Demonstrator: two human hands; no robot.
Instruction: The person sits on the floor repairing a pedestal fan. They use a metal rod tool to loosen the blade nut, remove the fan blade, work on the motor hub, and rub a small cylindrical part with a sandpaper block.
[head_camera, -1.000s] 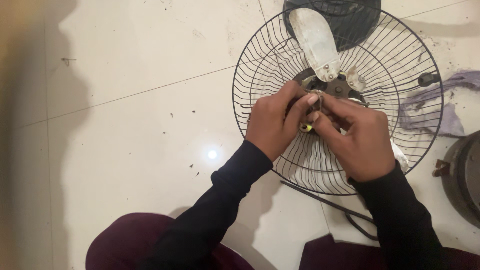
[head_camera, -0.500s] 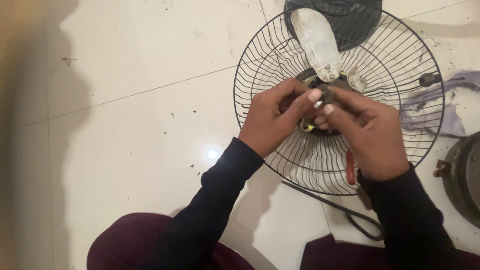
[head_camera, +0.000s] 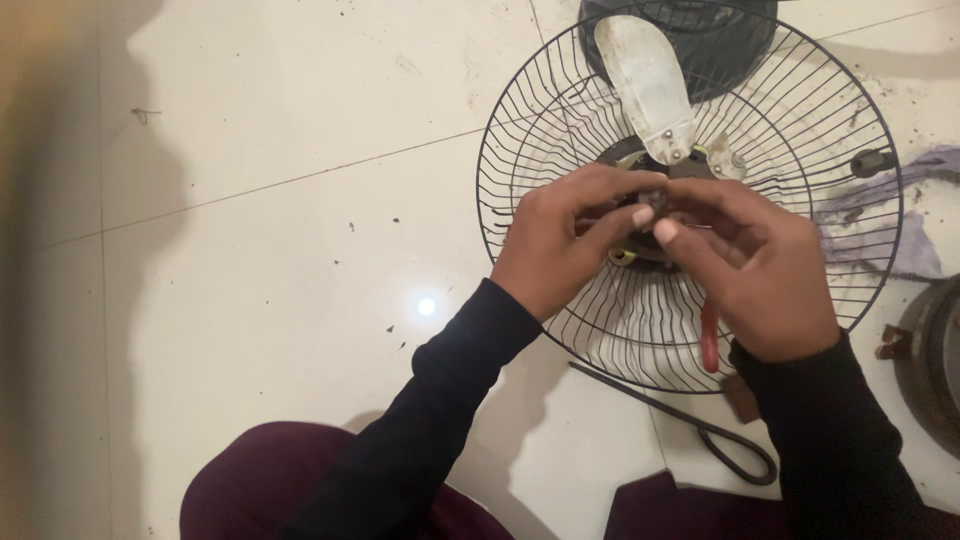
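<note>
Left hand (head_camera: 560, 245): curled, thumb and forefinger pinched together on a small part at the centre of the fan; what the part is cannot be told, the fingers cover it.
Right hand (head_camera: 760, 270): curled, fingertips meeting those of the left hand over the same spot; a red-handled tool (head_camera: 709, 335) shows below the palm, apparently tucked in the hand, its working end hidden.
Motor hub (head_camera: 650, 215): dark, round, at the middle of the guard, directly under both sets of fingertips; a bit of yellow shows at its lower edge.
Fan blade (head_camera: 648, 85): one pale, dusty blade, fixed at the hub and pointing away from the person; a stub of a second blade sits just beside its root.
Wire guard (head_camera: 520, 160): round black grille lying flat on the floor, ringing the hub and blade.
Step in hand: judged to be fine finger work on a small fitting at the hub, both hands engaged.
Next move calls for: a steady pinch and a firm hold on the hub, since a small part dropped here would fall through the wires.
Black cord (head_camera: 700, 430): loops on the floor near the guard's near edge.
Cloth (head_camera: 900, 230): purple-grey, partly beneath the guard's right side.
Dark round base (head_camera: 690, 25): beyond the guard, behind the blade.
Tiled floor (head_camera: 300, 200): pale, glossy, speckled with dirt.
</note>
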